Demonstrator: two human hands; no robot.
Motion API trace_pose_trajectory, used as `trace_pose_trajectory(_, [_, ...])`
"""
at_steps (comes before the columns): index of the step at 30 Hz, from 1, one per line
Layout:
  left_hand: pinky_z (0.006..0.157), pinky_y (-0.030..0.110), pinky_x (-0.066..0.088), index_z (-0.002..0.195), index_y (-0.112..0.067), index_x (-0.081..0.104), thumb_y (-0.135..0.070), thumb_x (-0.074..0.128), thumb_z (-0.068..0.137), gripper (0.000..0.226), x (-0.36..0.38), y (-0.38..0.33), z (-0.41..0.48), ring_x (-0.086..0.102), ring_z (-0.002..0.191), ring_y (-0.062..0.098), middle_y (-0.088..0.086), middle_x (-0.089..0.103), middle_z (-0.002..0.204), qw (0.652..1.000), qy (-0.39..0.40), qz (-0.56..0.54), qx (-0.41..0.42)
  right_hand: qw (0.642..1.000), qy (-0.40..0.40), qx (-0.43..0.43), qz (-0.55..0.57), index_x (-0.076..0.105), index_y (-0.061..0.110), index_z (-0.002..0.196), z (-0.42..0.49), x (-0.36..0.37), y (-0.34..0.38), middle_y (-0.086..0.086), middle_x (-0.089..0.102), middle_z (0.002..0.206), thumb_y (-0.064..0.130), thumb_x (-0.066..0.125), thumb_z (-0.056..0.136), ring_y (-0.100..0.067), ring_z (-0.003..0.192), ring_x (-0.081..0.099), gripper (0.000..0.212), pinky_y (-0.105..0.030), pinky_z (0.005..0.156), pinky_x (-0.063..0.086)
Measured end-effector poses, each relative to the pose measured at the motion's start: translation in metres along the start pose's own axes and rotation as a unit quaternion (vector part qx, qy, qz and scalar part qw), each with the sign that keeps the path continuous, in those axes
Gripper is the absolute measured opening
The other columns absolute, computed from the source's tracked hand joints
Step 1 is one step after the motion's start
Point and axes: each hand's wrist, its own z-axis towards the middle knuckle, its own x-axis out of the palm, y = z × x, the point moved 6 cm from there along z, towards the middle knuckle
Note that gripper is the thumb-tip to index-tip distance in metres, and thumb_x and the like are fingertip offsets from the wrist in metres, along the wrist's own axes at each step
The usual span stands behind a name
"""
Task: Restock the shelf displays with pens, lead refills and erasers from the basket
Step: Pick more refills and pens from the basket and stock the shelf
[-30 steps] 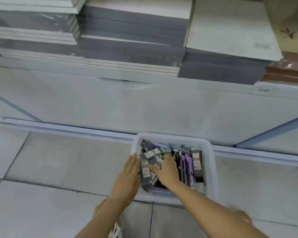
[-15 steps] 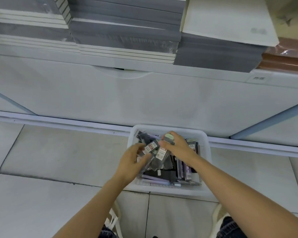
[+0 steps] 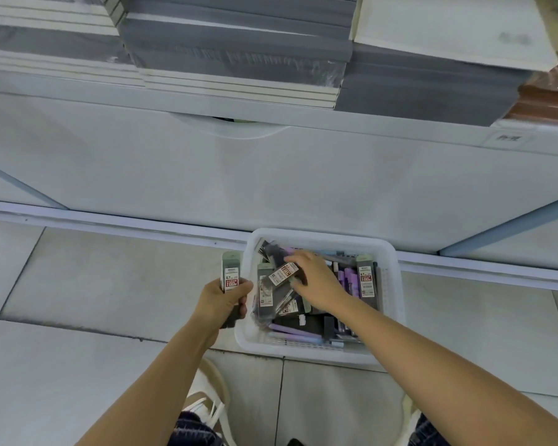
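Tiled floor (image 3: 110, 284) holds the basket (image 3: 316, 235); my left hand (image 3: 221, 300) clamps one refill pack (image 3: 230, 275), freeing my right hand (image 3: 316, 281), which pinches a second pack (image 3: 282, 274).

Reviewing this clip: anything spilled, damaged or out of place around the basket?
Nothing spilled or damaged. The white basket holds a jumble: packs lie at all angles among purple pens. The left hand grips one lead refill pack outside the basket; the right hand pinches a tilted pack inside it.
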Motion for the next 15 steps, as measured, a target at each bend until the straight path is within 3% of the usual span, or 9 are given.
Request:
trace_pose_trajectory(4, [0.051,0.026,0.052,0.086,-0.009,0.061,-0.014,0.071,0.087,0.011,-0.003,0.008,0.003,0.053,0.047,0.015,0.001,0.059,0.056,0.999,-0.007,-0.029,-0.017,0.996,0.012,-0.012,-0.092,0.048,0.017,0.135,0.004,0.020,-0.010,-0.002,0.045,0.139,0.023,0.070,0.085,-0.020,0.130,0.038,0.054,-0.035,0.107,0.035])
trace_pose_trajectory(10, [0.061,0.036,0.044,0.083,-0.009,0.061,-0.021,0.072,0.086,0.017,-0.004,0.013,0.009,0.054,0.048,0.017,0.003,0.059,0.059,0.999,0.001,-0.035,-0.025,1.000,0.002,0.021,-0.008,0.056,0.014,0.108,0.003,0.012,-0.024,-0.003,0.058,0.113,0.026,0.075,0.079,-0.019,0.104,0.053,0.036,-0.033,0.084,0.045])
trace_pose_trajectory(13, [0.061,0.036,0.041,0.077,-0.010,0.060,-0.023,0.073,0.085,0.020,-0.005,0.014,0.011,0.052,0.046,0.017,0.004,0.059,0.057,0.999,0.002,-0.025,-0.024,0.999,0.004,0.036,0.024,0.051,0.011,0.118,0.004,0.017,-0.019,-0.005,0.054,0.118,0.025,0.072,0.083,-0.020,0.108,0.053,0.043,-0.029,0.084,0.043])
trace_pose_trajectory(15, [0.062,0.037,0.040,0.073,-0.011,0.059,-0.024,0.073,0.085,0.022,-0.005,0.014,0.011,0.051,0.046,0.018,0.005,0.059,0.056,1.000,0.000,-0.019,-0.023,0.998,0.022,0.064,0.020,0.046,0.009,0.130,0.006,0.026,-0.015,-0.008,0.046,0.129,0.031,0.073,0.082,-0.022,0.116,0.049,0.059,-0.029,0.091,0.039])
